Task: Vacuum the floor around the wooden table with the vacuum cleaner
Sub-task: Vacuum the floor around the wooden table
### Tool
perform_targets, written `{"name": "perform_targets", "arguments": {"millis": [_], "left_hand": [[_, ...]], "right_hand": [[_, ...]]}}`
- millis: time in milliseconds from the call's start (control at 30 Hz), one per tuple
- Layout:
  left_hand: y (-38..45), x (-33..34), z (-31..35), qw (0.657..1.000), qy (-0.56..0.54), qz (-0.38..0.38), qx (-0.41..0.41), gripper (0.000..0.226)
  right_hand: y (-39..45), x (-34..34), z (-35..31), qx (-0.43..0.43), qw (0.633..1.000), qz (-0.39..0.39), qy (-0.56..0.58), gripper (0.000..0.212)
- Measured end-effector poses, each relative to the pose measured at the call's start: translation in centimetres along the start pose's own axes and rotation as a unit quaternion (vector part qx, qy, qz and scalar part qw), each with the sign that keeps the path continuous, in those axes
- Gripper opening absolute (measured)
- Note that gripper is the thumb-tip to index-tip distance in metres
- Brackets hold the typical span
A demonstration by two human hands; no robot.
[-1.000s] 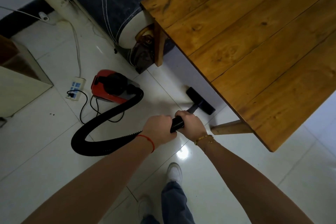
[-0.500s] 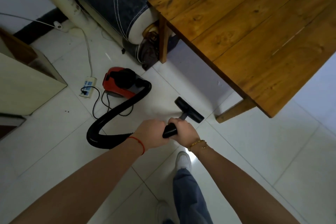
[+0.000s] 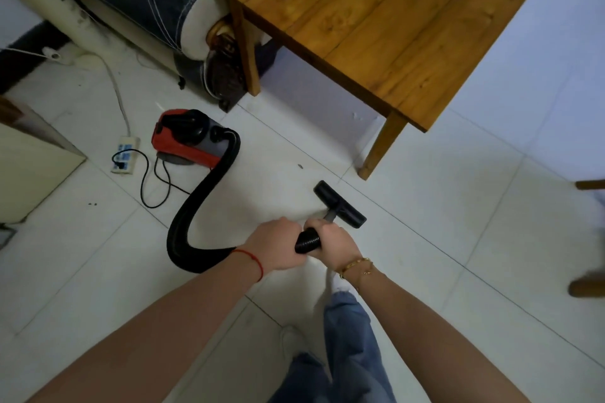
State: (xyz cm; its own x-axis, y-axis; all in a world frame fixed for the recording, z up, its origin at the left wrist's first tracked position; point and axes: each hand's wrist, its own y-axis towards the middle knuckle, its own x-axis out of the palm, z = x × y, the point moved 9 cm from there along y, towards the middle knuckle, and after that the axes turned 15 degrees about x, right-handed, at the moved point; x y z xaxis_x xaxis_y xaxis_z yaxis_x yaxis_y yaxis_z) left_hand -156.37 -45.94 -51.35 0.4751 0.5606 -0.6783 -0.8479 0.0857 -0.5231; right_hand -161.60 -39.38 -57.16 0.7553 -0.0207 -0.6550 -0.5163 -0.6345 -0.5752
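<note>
Both hands are closed around the black ribbed vacuum hose near its front end: the left hand grips it from the left, the right hand just ahead and to the right, the two almost touching. Just beyond the right hand the black floor nozzle sits on the white tiled floor, near the foot of the nearer leg of the brown plank-topped wooden table but apart from it. From the hands the hose loops back to the left and curves up into the red and black canister vacuum cleaner, which stands on the tiles well to the left of the hands, beside a white power strip with a black cord plugged in
</note>
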Motion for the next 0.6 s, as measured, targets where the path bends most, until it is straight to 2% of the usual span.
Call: {"name": "perform_targets", "arguments": {"millis": [167, 367, 600], "left_hand": [[2.8, 2.1, 4.9, 1.0, -0.006, -0.008, 0.015, 0.017], [7.2, 2.6, 11.3, 0.999, 0.018, 0.012, 0.032, 0.022], [13.2, 3.3, 18.6, 0.999, 0.049, 0.01, 0.019, 0.015]], "right_hand": [[-2.6, -1.9, 5.6, 0.029, 0.999, 0.002, 0.015, 0.027], [-4.3, -5.9, 12.0, 0.044, 0.998, 0.014, 0.049, 0.025], [-5.1, -10.8, 20.0, 0.047, 0.997, 0.02, 0.056, 0.027]]}}
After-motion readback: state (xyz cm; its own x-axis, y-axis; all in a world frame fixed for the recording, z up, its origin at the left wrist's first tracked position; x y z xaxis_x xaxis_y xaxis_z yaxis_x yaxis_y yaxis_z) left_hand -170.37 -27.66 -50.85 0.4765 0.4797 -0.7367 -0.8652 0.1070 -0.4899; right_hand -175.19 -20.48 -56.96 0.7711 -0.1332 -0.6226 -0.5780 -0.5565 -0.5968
